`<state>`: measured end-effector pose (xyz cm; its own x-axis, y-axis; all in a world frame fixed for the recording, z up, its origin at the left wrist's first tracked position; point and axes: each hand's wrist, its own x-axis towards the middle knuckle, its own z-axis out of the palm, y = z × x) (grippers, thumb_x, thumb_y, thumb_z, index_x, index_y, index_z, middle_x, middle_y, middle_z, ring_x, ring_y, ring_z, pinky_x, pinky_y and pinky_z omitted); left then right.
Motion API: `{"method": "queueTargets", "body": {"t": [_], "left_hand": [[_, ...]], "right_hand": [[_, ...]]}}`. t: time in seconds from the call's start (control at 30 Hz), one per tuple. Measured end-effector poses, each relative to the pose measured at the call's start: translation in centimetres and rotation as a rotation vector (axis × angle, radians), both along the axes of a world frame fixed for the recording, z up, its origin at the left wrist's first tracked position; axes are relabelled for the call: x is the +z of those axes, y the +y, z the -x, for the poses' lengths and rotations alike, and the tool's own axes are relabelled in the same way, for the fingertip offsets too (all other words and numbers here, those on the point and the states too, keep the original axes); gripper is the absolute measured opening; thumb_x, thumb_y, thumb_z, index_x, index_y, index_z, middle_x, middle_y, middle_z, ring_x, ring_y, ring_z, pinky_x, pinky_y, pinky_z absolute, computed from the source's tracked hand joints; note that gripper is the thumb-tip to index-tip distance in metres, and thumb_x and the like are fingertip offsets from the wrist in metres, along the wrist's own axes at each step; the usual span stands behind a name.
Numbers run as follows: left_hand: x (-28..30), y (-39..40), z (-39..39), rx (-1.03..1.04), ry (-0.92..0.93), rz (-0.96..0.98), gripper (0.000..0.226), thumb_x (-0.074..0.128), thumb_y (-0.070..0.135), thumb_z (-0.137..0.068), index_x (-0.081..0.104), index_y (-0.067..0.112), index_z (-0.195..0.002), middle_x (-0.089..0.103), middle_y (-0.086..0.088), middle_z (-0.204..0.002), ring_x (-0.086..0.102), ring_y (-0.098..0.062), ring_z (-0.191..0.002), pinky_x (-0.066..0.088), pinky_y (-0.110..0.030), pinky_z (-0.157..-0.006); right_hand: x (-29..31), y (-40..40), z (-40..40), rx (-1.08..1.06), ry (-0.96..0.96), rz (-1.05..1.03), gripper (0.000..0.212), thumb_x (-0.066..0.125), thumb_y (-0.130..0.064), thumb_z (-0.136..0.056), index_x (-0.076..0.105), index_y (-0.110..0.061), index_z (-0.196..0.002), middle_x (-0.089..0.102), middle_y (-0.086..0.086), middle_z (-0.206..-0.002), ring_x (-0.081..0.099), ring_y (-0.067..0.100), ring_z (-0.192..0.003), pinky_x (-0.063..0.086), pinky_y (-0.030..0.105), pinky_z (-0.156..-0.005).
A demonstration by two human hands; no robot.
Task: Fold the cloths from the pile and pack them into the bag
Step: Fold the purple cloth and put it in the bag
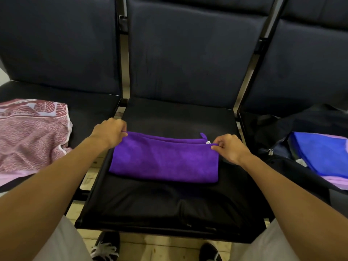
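Both hands, left hand [110,131] and right hand [228,146], pinch the purple cloth's [163,160] far corners.

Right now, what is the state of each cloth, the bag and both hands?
purple cloth: folded, flat on the middle seat.
left hand: pinches its far left corner.
right hand: pinches its far right corner.
patterned cloth: unfolded, crumpled.
bag: open.
blue cloth: folded, inside the bag.

Fuzzy purple cloth [163,161] — seemingly matt seat [169,202]
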<state>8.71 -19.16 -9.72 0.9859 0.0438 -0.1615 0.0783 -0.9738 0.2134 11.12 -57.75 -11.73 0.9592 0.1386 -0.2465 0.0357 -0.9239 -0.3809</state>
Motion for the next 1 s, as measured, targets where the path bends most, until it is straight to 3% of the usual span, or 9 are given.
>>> {"method": "queueTargets", "body": {"t": [0.17, 0.37, 0.57, 0.73, 0.9, 1.0], "left_hand": [[-1.1, 0.1, -0.8, 0.026, -0.014, -0.066, 0.009, 0.052, 0.024, -0.098, 0.056, 0.019, -0.104, 0.061, -0.007, -0.101, 0.058, -0.022, -0.09, 0.049, -0.04, -0.079], [-3.2, 0.8, -1.0, 0.065, 0.006, -0.003, 0.009, 0.05, 0.022, -0.098, 0.056, 0.018, -0.103, 0.059, -0.006, -0.099, 0.059, -0.023, -0.088, 0.052, -0.045, -0.084], [-3.7, 1.0, -1.6, 0.099, -0.088, 0.065, 0.006, 0.053, 0.022, -0.097, 0.056, 0.017, -0.098, 0.055, -0.004, -0.104, 0.056, -0.022, -0.089, 0.05, -0.043, -0.081], [-4.1, 0.9, -2.0, -0.07, -0.152, 0.086, 0.004, 0.063, 0.015, -0.09, 0.06, 0.015, -0.091, 0.055, -0.004, -0.117, 0.051, -0.022, -0.111, 0.049, -0.038, -0.092], [-3.9, 0.4, -2.3, -0.041, -0.041, 0.207, 0.019, 0.067, 0.004, -0.085, 0.058, 0.018, -0.075, 0.061, -0.006, -0.095, 0.058, -0.017, -0.084, 0.053, -0.034, -0.077], [-3.6, 0.4, -2.2, 0.036, 0.006, 0.269, 0.014, 0.065, 0.003, -0.086, 0.061, 0.015, -0.08, 0.062, -0.005, -0.087, 0.06, -0.016, -0.079, 0.053, -0.032, -0.072]], "right_hand": [[-0.9, 1.0, -0.1, -0.074, -0.094, 0.059, 0.015, 0.06, -0.031, -0.098, 0.067, -0.023, -0.109, 0.068, -0.001, -0.091, 0.065, 0.013, -0.083, 0.058, 0.036, -0.078], [-1.9, 2.0, 0.0, -0.109, -0.142, 0.095, 0.022, 0.057, -0.034, -0.099, 0.065, -0.022, -0.116, 0.07, 0.002, -0.1, 0.066, 0.016, -0.09, 0.055, 0.034, -0.079], [-3.0, 2.6, -0.5, -0.13, -0.149, 0.041, 0.018, 0.058, -0.027, -0.099, 0.066, -0.016, -0.111, 0.069, 0.005, -0.099, 0.063, 0.016, -0.086, 0.054, 0.032, -0.078], [-3.6, 2.9, -0.8, -0.07, -0.165, -0.015, 0.003, 0.068, -0.016, -0.092, 0.066, -0.015, -0.094, 0.058, 0.001, -0.118, 0.058, 0.014, -0.101, 0.048, 0.028, -0.092], [-3.4, 3.3, -0.6, -0.068, -0.047, -0.097, 0.021, 0.071, 0.0, -0.084, 0.063, -0.018, -0.078, 0.061, 0.002, -0.106, 0.058, 0.013, -0.094, 0.053, 0.034, -0.093], [-3.1, 3.3, -0.8, -0.112, 0.01, -0.16, 0.017, 0.071, -0.002, -0.086, 0.071, -0.019, -0.089, 0.064, -0.001, -0.104, 0.059, 0.011, -0.092, 0.051, 0.028, -0.084]]}}
